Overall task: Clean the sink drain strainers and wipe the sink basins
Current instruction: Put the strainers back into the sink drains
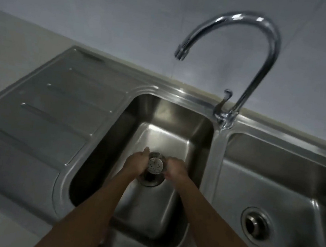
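Strainer point(155, 165) held over drain point(150, 180) of left basin point(159, 114), clasped by left hand point(137, 162) and right hand point(175, 169). Right basin point(275, 168), 3 o'clock, apparently not yet wiped.

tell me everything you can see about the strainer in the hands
The strainer is a small round metal cup, dull silver, with its flat perforated face tilted toward the camera. It is held between the left hand and right hand, apparently just above the open drain in the left basin. Finer details are blurred.

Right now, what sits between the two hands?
In the head view, the drain strainer, held between the left hand and right hand above the open drain.
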Demonstrator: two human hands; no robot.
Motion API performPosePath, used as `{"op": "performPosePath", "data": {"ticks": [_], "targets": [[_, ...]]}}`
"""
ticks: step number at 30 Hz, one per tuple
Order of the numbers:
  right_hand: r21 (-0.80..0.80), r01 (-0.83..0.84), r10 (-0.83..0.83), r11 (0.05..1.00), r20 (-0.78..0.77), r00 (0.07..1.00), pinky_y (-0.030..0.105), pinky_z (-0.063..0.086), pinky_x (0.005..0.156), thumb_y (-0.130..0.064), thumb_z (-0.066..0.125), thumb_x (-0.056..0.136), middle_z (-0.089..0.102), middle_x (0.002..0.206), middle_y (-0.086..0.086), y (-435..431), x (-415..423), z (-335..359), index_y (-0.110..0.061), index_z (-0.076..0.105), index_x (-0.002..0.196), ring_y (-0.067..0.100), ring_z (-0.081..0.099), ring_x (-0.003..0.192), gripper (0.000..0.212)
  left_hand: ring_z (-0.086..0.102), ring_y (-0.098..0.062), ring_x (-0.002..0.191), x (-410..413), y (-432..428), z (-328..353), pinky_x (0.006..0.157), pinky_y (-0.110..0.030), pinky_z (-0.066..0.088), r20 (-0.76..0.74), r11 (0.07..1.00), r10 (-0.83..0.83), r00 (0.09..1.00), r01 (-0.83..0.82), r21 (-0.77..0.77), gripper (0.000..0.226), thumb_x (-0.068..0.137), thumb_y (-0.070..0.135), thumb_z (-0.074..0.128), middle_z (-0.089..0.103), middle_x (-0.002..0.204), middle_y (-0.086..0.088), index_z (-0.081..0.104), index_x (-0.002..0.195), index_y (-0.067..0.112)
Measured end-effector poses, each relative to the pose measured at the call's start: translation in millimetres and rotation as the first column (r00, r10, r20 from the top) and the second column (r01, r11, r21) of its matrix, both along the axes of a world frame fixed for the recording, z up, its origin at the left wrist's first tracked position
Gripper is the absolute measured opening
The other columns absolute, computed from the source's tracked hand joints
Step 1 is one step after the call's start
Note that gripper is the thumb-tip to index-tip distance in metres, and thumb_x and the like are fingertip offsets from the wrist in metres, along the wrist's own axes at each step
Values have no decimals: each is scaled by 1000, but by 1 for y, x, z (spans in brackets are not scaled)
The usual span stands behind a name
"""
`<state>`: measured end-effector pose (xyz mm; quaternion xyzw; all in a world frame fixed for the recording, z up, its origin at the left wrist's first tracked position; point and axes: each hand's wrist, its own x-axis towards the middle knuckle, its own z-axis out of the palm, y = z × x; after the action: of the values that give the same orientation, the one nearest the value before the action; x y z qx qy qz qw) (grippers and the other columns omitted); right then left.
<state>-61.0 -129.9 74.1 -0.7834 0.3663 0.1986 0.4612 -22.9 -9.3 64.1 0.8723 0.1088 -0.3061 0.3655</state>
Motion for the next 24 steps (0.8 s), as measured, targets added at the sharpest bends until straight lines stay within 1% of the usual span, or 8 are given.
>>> {"op": "performPosePath", "data": {"ticks": [2, 4, 8, 11, 14, 18, 21, 24], "targets": [[-80, -97, 91, 992, -72, 993, 30, 47, 86, -8, 52, 91, 64, 119, 18, 4, 6, -15, -4, 62, 117, 32, 60, 111, 29, 46, -30, 127, 3, 1, -17, 105, -34, 34, -42, 1000, -21, 999, 21, 2, 60, 101, 46, 19, 49, 138, -18, 53, 130, 5], [-73, -115, 107, 991, -96, 990, 31, 46, 90, -7, 49, 92, 60, 125, 20, 7, 11, -28, -3, 58, 124, 32, 57, 116, 33, 46, -31, 126, 7, 3, -34, 107, -37, 35, -89, 999, -29, 996, 30, 11, 62, 101, 47, 17, 50, 138, -18, 53, 130, 6], [117, 124, -112, 985, -105, 988, 39, 52, 94, -23, 46, 93, 62, 122, 20, 17, 16, -44, 0, 60, 120, 34, 61, 112, 38, 49, -31, 123, 11, 11, -52, 106, -38, 36, -115, 999, -2, 993, 8, 51, 66, 99, 51, 19, 54, 133, -19, 54, 128, 3], [58, 100, -92, 993, -131, 987, 35, 53, 83, -27, 50, 89, 66, 114, 18, 24, 15, -55, -1, 64, 113, 33, 64, 104, 39, 55, -30, 116, 12, 19, -60, 105, -39, 39, -156, 1000, 8, 988, -7, 4, 71, 96, 55, 18, 61, 123, -18, 60, 121, 4], [2, 86, -85, 996, -101, 991, 33, 53, 84, -27, 50, 87, 67, 112, 19, 27, 13, -45, -1, 65, 110, 35, 64, 102, 38, 57, -32, 112, 13, 22, -57, 102, -41, 42, -137, 1000, -4, 991, 1, -18, 67, 95, 53, 21, 63, 120, -19, 62, 117, 4], [-164, -106, 90, 981, -98, 991, 24, 39, 76, -17, 46, 92, 62, 121, 17, 17, 11, -19, -1, 63, 116, 32, 57, 115, 33, 50, -36, 117, 13, 12, -32, 95, -36, 38, -27, 971, -180, 983, 182, 154, 46, 100, 24, 22, 55, 127, -23, 55, 116, -2], [-333, -279, 296, 901, 0, 955, 28, 43, 92, -13, 42, 94, 58, 127, 18, 0, 4, 18, 2, 60, 120, 33, 53, 122, 34, 51, -32, 117, 3, 3, -6, 94, -37, 40, 79, 898, -392, 917, 363, 250, 40, 99, 29, 27, 54, 129, -17, 51, 120, 5], [-486, -356, 460, 798, 110, 881, 34, 34, 109, -15, 44, 93, 42, 147, 11, -26, -7, 53, -9, 47, 137, 28, 38, 136, 45, 49, -31, 123, -2, -13, 27, 99, -40, 40, 265, 870, -464, 845, 378, 317, 41, 97, 29, 36, 49, 137, -13, 44, 133, 9]]}}
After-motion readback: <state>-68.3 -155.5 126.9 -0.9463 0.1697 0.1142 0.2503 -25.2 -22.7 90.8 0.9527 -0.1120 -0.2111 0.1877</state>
